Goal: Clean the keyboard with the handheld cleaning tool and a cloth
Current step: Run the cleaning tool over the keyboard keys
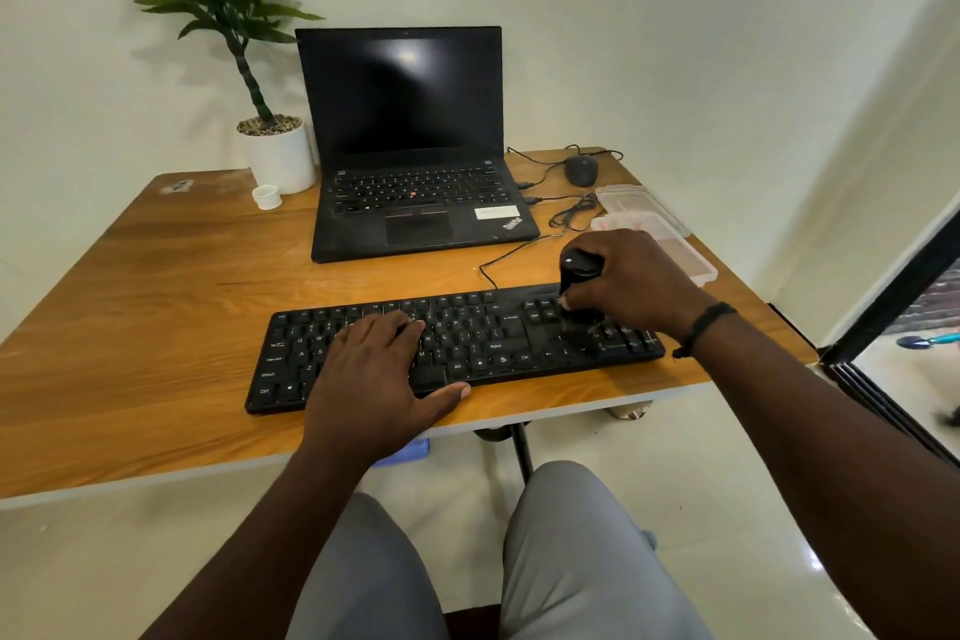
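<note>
— While the left hand [375, 363] lies flat, pinning the keyboard [457, 346] on the desk [156, 307], the right hand [631, 283] grips the cleaning tool [577, 296] upright over the arrow keys.
— Right end under way, I'd judge; cloth nowhere visible.

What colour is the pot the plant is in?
White. The pot stands at the back left of the table, clearest in the head view.

The left hand [375, 369] is laid flat, palm down, fingers [387, 327] spread forward and thumb stretched out to the right. The right hand [631, 283] is curled closed around a black handheld cleaning tool [577, 276], held upright; a dark band is worn on that wrist.
</note>
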